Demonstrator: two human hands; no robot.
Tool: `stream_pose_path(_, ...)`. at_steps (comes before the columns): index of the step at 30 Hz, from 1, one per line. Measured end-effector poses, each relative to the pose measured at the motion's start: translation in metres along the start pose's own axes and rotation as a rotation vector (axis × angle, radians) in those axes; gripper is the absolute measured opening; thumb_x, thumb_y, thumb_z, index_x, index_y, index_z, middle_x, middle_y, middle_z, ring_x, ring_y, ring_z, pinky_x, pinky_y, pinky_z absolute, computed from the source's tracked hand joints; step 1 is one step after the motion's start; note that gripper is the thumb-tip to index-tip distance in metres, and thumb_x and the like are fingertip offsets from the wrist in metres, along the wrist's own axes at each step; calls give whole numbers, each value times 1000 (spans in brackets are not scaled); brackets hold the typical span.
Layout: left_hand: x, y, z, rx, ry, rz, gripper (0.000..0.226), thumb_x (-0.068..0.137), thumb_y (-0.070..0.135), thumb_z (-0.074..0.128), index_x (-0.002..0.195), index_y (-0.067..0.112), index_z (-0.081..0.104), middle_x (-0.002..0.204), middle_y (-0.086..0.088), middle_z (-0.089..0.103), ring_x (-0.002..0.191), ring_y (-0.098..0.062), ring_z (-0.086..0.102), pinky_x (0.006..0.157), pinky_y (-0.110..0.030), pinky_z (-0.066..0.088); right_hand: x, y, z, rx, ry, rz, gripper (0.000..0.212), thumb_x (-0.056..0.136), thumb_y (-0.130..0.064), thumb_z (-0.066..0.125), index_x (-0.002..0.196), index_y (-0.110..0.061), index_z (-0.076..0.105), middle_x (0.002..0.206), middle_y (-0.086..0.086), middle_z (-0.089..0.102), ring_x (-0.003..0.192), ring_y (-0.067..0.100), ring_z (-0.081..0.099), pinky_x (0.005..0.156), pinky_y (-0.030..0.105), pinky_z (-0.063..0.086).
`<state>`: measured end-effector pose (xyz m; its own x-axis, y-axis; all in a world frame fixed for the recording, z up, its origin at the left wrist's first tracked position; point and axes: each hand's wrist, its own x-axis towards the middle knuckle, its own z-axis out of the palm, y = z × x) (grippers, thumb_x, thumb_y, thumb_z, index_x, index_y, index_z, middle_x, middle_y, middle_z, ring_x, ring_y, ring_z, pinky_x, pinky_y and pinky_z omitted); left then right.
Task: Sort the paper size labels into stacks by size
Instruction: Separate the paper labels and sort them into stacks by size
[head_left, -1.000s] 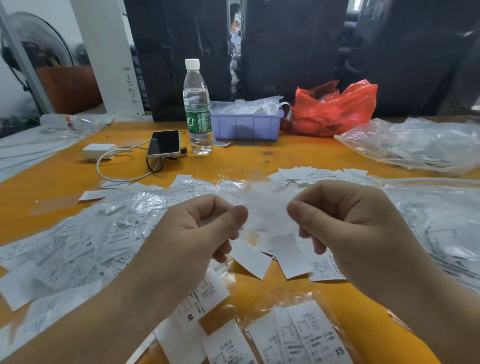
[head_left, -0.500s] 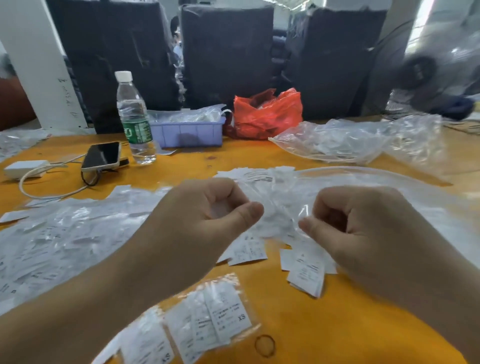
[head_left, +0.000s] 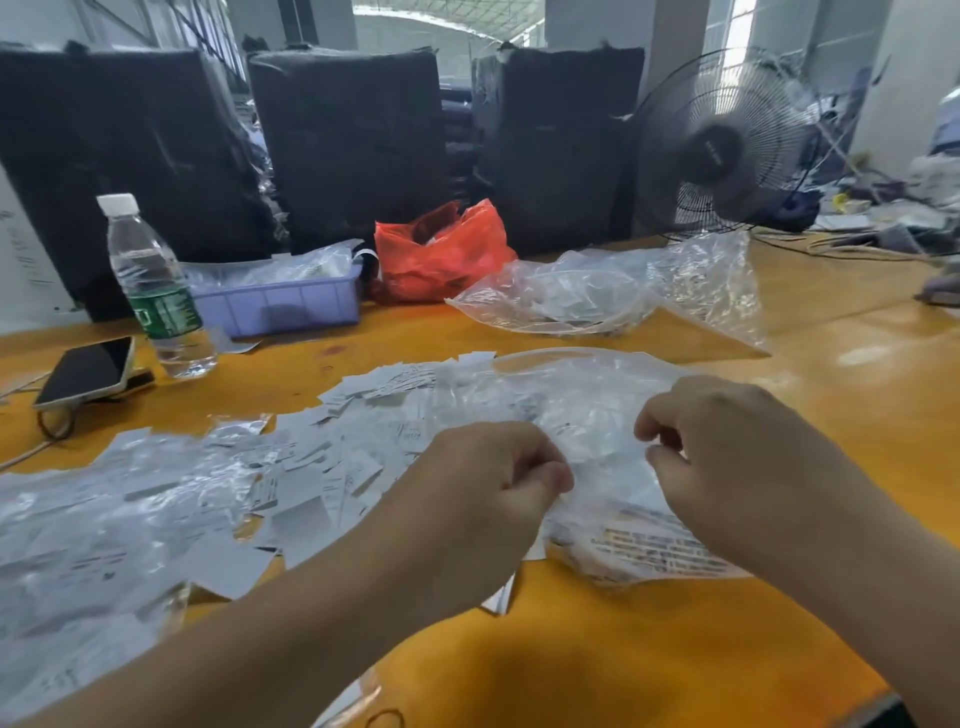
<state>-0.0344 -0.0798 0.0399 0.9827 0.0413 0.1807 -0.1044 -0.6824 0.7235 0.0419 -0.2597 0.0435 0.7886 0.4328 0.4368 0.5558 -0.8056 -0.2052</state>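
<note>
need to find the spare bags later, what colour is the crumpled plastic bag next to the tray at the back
Red-orange; the crumpled plastic bag sits right of the lilac tray, clearest in the head view.

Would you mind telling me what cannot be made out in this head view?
- Size letters on the white paper labels: motion-blurred, unreadable.
- What the left hand and right hand pinch: apparently the clear plastic bag; curled fingers hide any label.
- Purple plastic tray contents: covered by crumpled film.
</note>
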Motion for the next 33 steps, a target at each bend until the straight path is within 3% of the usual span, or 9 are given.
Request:
stream_pose_path(3,2,0,2,-2,-4,6,20,97,36,57,79,36,66,74,7,67,66,-17,62,57,-33,50,-3,5,4,47,-79,-11,30,92,-16,53,117,-28,63,91,-19,47,82,1,48,67,13,36)
stream_pose_path(7,-1,0,-4,-43,31,39,17,94,33,61,78,32,68,72,12,68,63,-6,61,55,-18,48,-6,-1,-6,325,-49,-47,27,84,-12,57,102,-31,67,82,-20,56,80,-9,53,63,9,42)
stream_pose_path(12,-9,-4,-21,-110,125,92,13,87,35,67,76,28,70,63,6,66,53,-9,58,51,-23,47,1,-31,-9,709,-238,-93,24,83,-53,64,103,-39,65,100,-25,63,91,-3,61,73,21,49)
stream_pose_path(15,-20,-12,-39,-149,189,94,11,81,36,71,77,27,70,58,2,63,50,-12,54,48,-26,46,15,-57,0,914,-426,-97,19,84,-42,70,97,-28,70,89,-11,69,84,4,65,80,35,52)
stream_pose_path(20,-48,-33,-76,-226,283,15,24,68,41,75,71,18,70,54,14,64,52,4,59,48,-5,41,35,-110,18,1056,-524,-158,10,84,-29,71,86,-19,73,77,-5,69,71,5,60,68,24,46)
stream_pose_path(24,-73,-67,-108,-189,319,-155,39,60,61,83,88,36,71,72,5,70,58,-9,63,53,-19,50,53,-152,32,1065,-519,-198,10,87,-23,68,82,-17,73,69,-2,66,67,10,58,69,31,48)
stream_pose_path(27,-90,-92,-127,-259,307,-281,51,49,51,82,98,50,66,83,10,73,69,-11,69,68,-27,57,63,-171,43,1164,-543,-191,11,86,-21,68,79,-14,72,65,-2,63,65,13,55,65,30,45)
stream_pose_path(29,-97,-105,-134,-277,365,-306,47,56,39,83,96,55,66,84,13,73,71,-13,70,76,-34,57,64,-179,52,1246,-528,-183,12,84,-17,68,74,-12,72,61,0,60,59,10,53,58,21,45)
stream_pose_path(33,-97,-119,-139,-365,550,-271,21,75,30,77,88,46,73,71,8,72,61,-8,66,60,-20,51,59,-178,66,1331,-525,-133,16,69,-28,70,72,-13,73,61,4,61,58,11,55,56,16,47)
